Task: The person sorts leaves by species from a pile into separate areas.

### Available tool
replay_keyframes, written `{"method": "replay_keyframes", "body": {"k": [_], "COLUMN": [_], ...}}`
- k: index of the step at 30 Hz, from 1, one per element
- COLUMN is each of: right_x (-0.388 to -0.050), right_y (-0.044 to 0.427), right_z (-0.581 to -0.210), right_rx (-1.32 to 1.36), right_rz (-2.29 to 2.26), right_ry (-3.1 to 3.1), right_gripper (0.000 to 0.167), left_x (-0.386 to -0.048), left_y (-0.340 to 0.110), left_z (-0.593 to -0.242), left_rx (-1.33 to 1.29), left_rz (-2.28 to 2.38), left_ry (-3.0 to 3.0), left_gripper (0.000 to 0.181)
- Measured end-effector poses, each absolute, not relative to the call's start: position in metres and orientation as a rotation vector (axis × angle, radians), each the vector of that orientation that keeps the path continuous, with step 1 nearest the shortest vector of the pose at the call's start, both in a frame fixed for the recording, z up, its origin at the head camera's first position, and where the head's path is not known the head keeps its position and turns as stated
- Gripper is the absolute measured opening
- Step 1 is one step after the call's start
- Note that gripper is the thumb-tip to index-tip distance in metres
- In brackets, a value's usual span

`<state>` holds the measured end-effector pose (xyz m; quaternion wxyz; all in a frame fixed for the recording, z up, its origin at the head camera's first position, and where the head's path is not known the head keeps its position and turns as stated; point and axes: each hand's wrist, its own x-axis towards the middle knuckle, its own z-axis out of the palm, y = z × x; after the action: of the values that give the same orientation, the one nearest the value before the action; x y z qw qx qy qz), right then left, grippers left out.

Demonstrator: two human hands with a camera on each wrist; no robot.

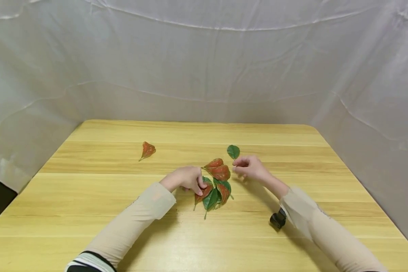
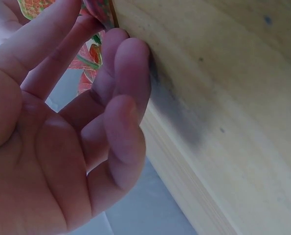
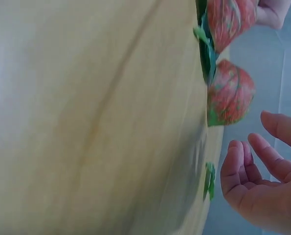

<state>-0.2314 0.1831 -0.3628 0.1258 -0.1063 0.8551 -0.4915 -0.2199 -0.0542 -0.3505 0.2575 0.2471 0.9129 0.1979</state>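
Note:
A cluster of red and green leaves lies mid-table. My left hand (image 1: pixel 189 177) reaches into its left side, where thumb and index finger pinch a red leaf (image 1: pixel 198 198). Beside that leaf lies a green leaf (image 1: pixel 210 201), and two more red leaves (image 1: pixel 221 172) spread at the far side of the cluster. The left wrist view shows the other fingers loosely bent near the tabletop. To the right of the cluster, my right hand (image 1: pixel 249 167) hovers with relaxed fingers and nothing in them. Just beyond its fingertips rests a single green leaf (image 1: pixel 233 151).
A lone red leaf (image 1: pixel 148 150) lies toward the back left of the wooden table (image 1: pixel 98 196). Pale fabric (image 1: pixel 204 56) hangs behind the table and along both sides. A small black device (image 1: pixel 278 220) is at the right wrist.

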Motion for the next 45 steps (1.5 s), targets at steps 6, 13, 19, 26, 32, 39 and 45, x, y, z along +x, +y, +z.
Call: {"method": "replay_keyframes", "body": {"k": [6,13,19,26,32,39,45], "right_x": [-0.221,-0.213,-0.209,-0.209,-0.209,-0.211,-0.212], "right_y": [0.179,0.174,0.172,0.172,0.171,0.171,0.170], "right_z": [-0.364,-0.366,-0.370,-0.373,-0.373,-0.375,-0.375], "right_rx": [-0.392,-0.485,-0.561,-0.610,-0.692,-0.729,-0.758], "right_rz": [-1.428,-1.421,-1.382,-1.333,-1.259,-1.200,-1.168], "right_ry": [2.436,2.365,2.331,2.336,2.351,2.345,2.336], "right_gripper": [0.030,0.032,0.035,0.037,0.037,0.037,0.036], "left_x": [-0.219,-0.220,-0.222,-0.222,-0.222,-0.223,-0.229], "left_y": [-0.054,-0.055,-0.054,-0.054,-0.054,-0.054,-0.056], "left_z": [-0.350,-0.351,-0.352,-0.352,-0.352,-0.352,-0.354], "left_rx": [0.667,0.675,0.700,0.692,0.687,0.691,0.804], "left_rz": [0.543,0.556,0.547,0.540,0.529,0.554,0.569], "left_ry": [2.475,2.460,2.459,2.470,2.475,2.456,2.454], "left_gripper": [0.013,0.015,0.016,0.015,0.017,0.019,0.017]}}
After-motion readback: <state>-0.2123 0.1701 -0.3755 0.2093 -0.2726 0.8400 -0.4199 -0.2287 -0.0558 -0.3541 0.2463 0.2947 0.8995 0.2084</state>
